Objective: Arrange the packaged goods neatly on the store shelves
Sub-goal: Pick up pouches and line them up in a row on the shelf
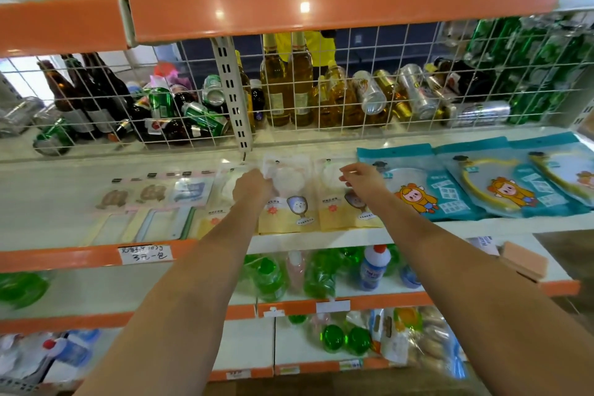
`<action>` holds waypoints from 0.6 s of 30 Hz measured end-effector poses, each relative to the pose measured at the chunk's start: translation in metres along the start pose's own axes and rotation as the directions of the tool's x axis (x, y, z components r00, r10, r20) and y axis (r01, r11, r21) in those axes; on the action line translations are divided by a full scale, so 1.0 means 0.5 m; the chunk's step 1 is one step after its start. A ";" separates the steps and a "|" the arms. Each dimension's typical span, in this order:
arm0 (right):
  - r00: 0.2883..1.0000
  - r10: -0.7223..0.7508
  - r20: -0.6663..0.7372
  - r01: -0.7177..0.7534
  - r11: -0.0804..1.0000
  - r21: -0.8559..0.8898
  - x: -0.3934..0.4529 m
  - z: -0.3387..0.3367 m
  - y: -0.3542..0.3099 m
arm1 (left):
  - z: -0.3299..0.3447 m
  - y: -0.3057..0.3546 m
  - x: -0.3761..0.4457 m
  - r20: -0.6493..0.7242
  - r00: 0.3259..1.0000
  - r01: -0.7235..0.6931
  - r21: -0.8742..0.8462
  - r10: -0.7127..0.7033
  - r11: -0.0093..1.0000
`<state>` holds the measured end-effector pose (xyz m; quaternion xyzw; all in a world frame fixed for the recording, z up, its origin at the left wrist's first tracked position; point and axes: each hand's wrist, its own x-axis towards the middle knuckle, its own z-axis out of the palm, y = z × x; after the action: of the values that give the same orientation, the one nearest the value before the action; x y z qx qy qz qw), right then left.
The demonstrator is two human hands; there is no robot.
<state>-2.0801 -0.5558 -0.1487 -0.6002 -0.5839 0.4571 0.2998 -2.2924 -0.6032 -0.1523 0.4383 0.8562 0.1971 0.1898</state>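
Shelf [58,190] packets blur; left hand [252,185] covers one.

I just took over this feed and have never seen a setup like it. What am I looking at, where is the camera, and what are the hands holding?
No machine here: a person's bare arms, filmed by one wide-angle camera on their head, looking forward and down at a store shelf. The left hand has a grip on the top of a yellow-and-clear packet lying flat. The right hand hovers over the next packet, fingers loosely curled; whether it pinches anything is unclear. Blue packets lie to the right, small flat packs to the left. Bottles and cans sit behind a wire grid.
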 end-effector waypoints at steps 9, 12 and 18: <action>0.993 -0.120 -0.004 0.114 0.955 -0.274 -0.016 0.013 0.008 | 0.021 -0.014 -0.010 -0.127 0.970 -0.151 0.346 0.205 0.926; 0.989 -0.151 0.001 0.141 0.919 -0.367 -0.022 0.018 0.005 | 0.022 -0.022 -0.010 -0.128 0.968 -0.160 0.353 0.217 0.922; 0.981 -0.160 0.110 0.195 0.807 -0.557 -0.040 0.030 -0.010 | 0.013 -0.034 -0.036 -0.083 0.977 -0.151 0.386 0.197 0.910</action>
<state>-2.0938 -0.5770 -0.1462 -0.5912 -0.7548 0.2509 0.1331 -2.2907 -0.6258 -0.1636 0.5285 0.8454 0.0709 0.0318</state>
